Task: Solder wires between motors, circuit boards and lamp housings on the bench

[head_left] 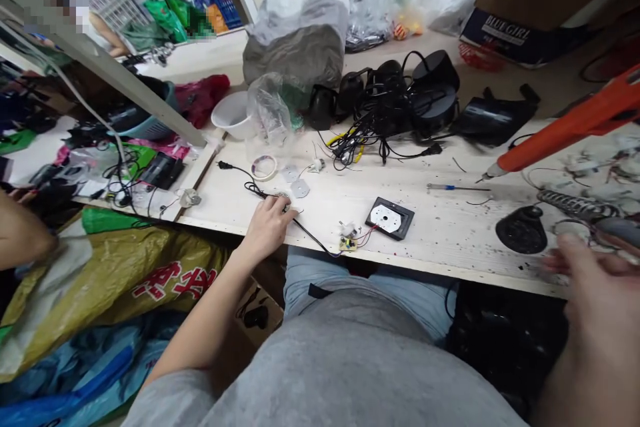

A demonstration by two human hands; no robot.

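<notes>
My left hand [269,221] rests on the bench with its fingers closed around a small round speckled part [284,200], mostly covered. A black power cord [314,236] passes by those fingers to a small circuit board [349,244]. A white motor-like piece [346,229] lies beside the board. Red wires lead from there to a black square housing [406,225] with a white plate [385,218] in it. At the right edge, my right hand [595,273] is smeared by motion, close to a round pale part [573,228] and a black teardrop-shaped cover [521,229].
An orange electric screwdriver [565,123] slants in from the right, above a thin screwdriver [453,187]. Black housings with tangled cords [390,100] line the back. A tape roll [264,167], white bowl [233,115] and large sack [300,20] stand left of them. Another person's arm [23,230] shows left.
</notes>
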